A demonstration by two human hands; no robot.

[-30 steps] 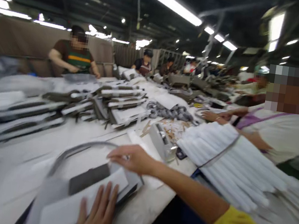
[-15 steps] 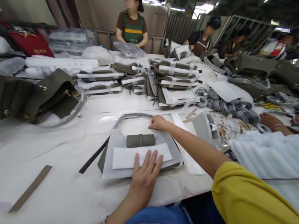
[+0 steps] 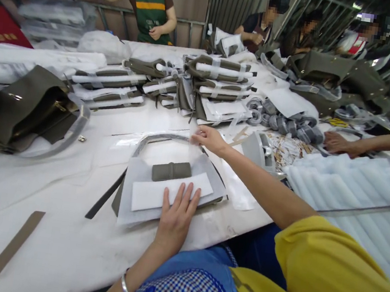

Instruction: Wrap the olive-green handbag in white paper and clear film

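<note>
While left hand (image 3: 176,213) presses flat on white sheet (image 3: 159,194), right hand (image 3: 210,139) pinches clear film (image 3: 194,153).

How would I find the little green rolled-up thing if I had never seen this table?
Start at the big white table and find the flat bag wrapped in white paper near its front edge, under the left hand. The small olive roll lies across it, just above a white paper strip. It is the only dark piece there.

Yellow sleeve, blue checked apron, silver bangle (image 3: 124,285).
</note>
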